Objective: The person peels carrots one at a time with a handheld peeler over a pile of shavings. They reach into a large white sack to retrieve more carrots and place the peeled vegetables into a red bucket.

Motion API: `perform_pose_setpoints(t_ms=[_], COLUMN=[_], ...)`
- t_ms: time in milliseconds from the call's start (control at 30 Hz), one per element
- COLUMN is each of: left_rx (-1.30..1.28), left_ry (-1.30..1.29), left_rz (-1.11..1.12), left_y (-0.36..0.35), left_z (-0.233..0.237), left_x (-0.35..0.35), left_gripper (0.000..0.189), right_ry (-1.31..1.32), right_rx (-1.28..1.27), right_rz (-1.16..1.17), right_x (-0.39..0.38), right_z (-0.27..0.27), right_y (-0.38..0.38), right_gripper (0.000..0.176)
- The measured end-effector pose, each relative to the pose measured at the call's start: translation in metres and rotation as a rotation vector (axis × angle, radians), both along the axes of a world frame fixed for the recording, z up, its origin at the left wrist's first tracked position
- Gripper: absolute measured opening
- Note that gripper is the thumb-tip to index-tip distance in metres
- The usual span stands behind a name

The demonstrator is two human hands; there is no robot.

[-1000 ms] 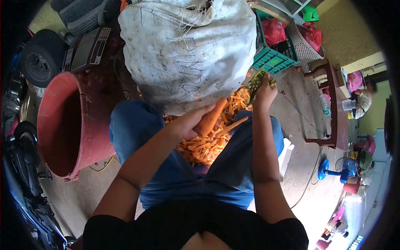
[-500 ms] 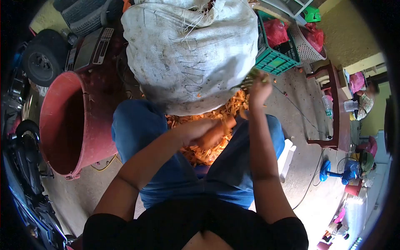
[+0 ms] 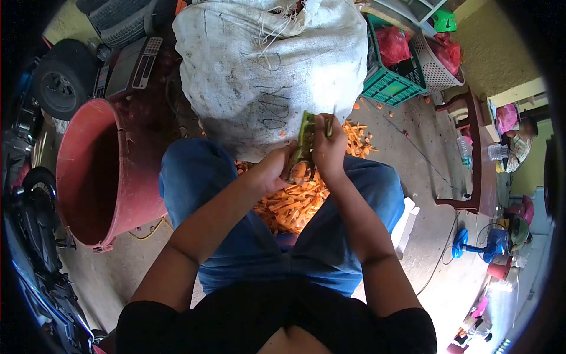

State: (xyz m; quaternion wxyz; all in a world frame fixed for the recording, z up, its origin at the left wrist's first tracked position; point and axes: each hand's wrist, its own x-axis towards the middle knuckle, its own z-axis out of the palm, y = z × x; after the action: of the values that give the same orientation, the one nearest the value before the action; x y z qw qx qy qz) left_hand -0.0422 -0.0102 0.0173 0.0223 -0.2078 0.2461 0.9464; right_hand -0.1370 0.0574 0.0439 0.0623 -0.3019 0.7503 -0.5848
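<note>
My left hand [image 3: 272, 171] grips a carrot [image 3: 299, 171], mostly hidden behind my fingers, above my knees. My right hand [image 3: 329, 147] holds a green peeler [image 3: 305, 135] pressed against the carrot's far end. Both hands meet in front of a big white sack [image 3: 265, 65]. Orange carrot peelings [image 3: 292, 203] lie heaped on the floor between my blue-jeaned legs and spread to the right beside the sack.
A large red bucket [image 3: 71, 147] stands at my left. Behind it lie a scale [image 3: 131, 65] and tyres [image 3: 62, 82]. A green crate [image 3: 389, 82] and a white basket [image 3: 433, 62] sit at the upper right, a wooden table [image 3: 474, 153] and blue fan [image 3: 480, 242] further right.
My right hand swung the peeler back from the far right to the carrot. My left hand turned the carrot and drew it closer, so both hands now meet.
</note>
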Motion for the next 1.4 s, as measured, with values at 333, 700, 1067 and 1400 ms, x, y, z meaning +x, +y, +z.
perform_pose_setpoints(t_ms=[333, 700, 1067, 1400], left_rx=[-0.123, -0.064, -0.078, 0.106], left_ry=[-0.120, -0.115, 0.044, -0.212], left_rz=[-0.245, 0.085, -0.244, 0.149], left_y=[0.003, 0.001, 0.006, 0.003], left_z=[0.020, 0.002, 0.003, 0.004], left_x=[0.009, 0.000, 0.005, -0.006], left_gripper=[0.035, 0.032, 0.036, 0.031], right_ry=[-0.183, 0.073, -0.265, -0.026], right_rx=[-0.335, 0.084, -0.334, -0.016], right_rz=[-0.431, -0.075, -0.346, -0.080], right_x=[-0.084, 0.003, -0.078, 0.000], right_z=[-0.001, 0.003, -0.013, -0.010], right_y=[0.029, 0.001, 0.024, -0.001], right_gripper=[0.020, 0.020, 0.023, 0.023])
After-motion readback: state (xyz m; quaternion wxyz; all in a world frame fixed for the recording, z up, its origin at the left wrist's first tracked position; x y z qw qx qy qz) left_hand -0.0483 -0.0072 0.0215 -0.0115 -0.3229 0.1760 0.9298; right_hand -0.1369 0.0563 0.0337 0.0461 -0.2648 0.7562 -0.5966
